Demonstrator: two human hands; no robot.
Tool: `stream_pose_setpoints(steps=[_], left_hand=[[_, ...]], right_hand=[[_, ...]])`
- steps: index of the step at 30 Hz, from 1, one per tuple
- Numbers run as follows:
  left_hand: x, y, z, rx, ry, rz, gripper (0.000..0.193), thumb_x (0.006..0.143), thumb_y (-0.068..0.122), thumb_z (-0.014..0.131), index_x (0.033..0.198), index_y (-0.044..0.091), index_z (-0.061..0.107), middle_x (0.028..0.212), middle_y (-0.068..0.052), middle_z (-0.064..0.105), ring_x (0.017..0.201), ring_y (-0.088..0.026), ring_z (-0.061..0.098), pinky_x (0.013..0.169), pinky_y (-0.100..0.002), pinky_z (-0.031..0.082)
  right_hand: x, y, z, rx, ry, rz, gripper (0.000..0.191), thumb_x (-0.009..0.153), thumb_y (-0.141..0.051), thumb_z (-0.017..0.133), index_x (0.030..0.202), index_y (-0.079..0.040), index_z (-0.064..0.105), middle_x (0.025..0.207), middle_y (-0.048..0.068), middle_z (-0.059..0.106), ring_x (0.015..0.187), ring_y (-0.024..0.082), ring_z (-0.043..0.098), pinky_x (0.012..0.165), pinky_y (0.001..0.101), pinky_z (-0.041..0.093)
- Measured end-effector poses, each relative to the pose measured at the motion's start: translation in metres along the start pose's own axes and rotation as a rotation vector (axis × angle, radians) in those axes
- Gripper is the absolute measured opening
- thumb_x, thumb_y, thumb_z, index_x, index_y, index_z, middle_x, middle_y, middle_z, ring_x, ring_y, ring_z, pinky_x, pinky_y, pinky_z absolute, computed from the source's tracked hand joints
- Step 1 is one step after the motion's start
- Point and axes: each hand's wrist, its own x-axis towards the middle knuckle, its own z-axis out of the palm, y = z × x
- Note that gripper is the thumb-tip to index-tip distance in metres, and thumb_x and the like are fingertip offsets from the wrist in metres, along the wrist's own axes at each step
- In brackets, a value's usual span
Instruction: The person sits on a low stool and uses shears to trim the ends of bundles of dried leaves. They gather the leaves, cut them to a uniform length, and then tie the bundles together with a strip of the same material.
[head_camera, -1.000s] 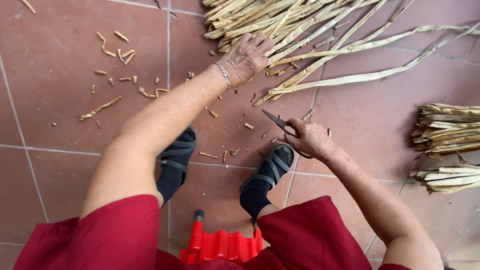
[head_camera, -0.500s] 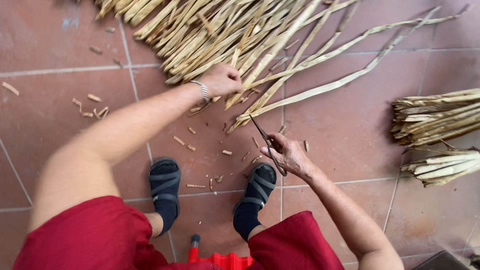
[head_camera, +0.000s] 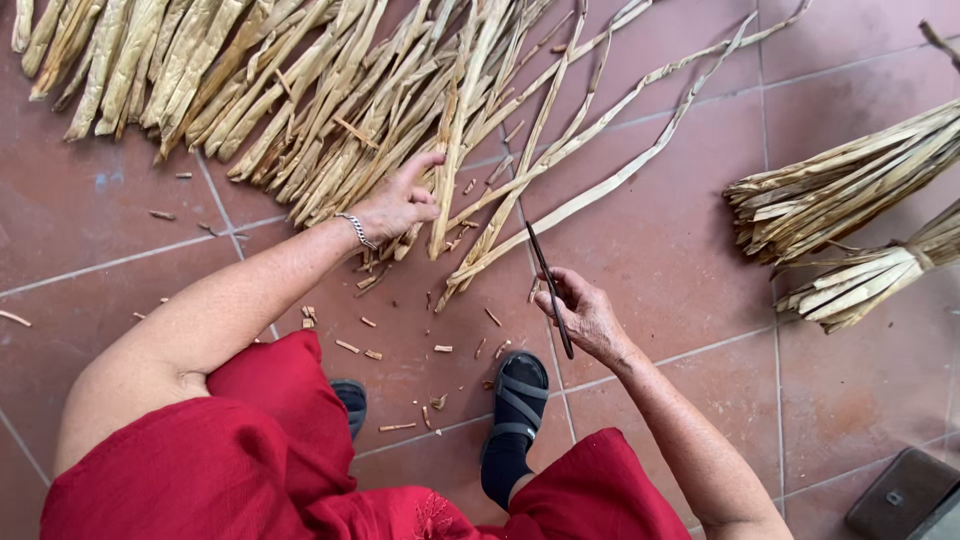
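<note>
Strips (head_camera: 330, 110) of dried leaf lie fanned over the tiles (head_camera: 660, 240), now filling the top of the head view where they showed only partly a second ago. Left hand (head_camera: 400, 205) has moved deeper into the pile, fingers closing on one strip. Right hand (head_camera: 585, 315) keeps its grip on the scissors (head_camera: 548, 285), blades shut. Bundles (head_camera: 850, 215) lie well apart.

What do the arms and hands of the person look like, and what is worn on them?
Both arms are bare, with no sleeves reaching them. The left hand has a thin silver chain bracelet at the wrist. The right hand wears nothing.
</note>
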Motion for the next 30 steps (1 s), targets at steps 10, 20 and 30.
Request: stream_pose_setpoints(steps=[10, 20, 30], left_hand=[[-0.041, -0.076, -0.074, -0.030, 0.270, 0.125, 0.043, 0.091, 0.007, 0.071, 0.132, 0.007, 0.059, 0.082, 0.001, 0.071, 0.075, -0.005, 0.059, 0.073, -0.022, 0.051], [-0.089, -0.092, -0.095, 0.124, 0.498, 0.064, 0.027, 0.090, 0.019, 0.076, 0.114, 0.011, 0.065, 0.081, 0.004, 0.064, 0.073, -0.006, 0.060, 0.068, -0.025, 0.053], [-0.049, -0.065, -0.023, 0.832, -0.005, 0.049, 0.016, 0.097, 0.028, 0.070, 0.098, 0.014, 0.077, 0.095, -0.012, 0.074, 0.090, -0.027, 0.070, 0.085, -0.043, 0.056]], right_hand=[[0.022, 0.001, 0.018, -0.412, -0.060, 0.149, 0.054, 0.084, -0.040, 0.079, 0.127, -0.011, 0.064, 0.077, 0.006, 0.069, 0.066, 0.017, 0.063, 0.059, 0.0351, 0.052], [0.002, 0.004, 0.044, -0.664, 0.029, 0.066, 0.056, 0.085, -0.044, 0.080, 0.128, -0.012, 0.067, 0.087, 0.010, 0.074, 0.080, 0.022, 0.070, 0.075, 0.0372, 0.056], [0.056, 0.038, 0.125, 0.033, -0.111, -0.122, 0.049, 0.093, -0.034, 0.077, 0.129, -0.003, 0.067, 0.101, 0.000, 0.072, 0.089, 0.009, 0.066, 0.077, 0.0247, 0.055]])
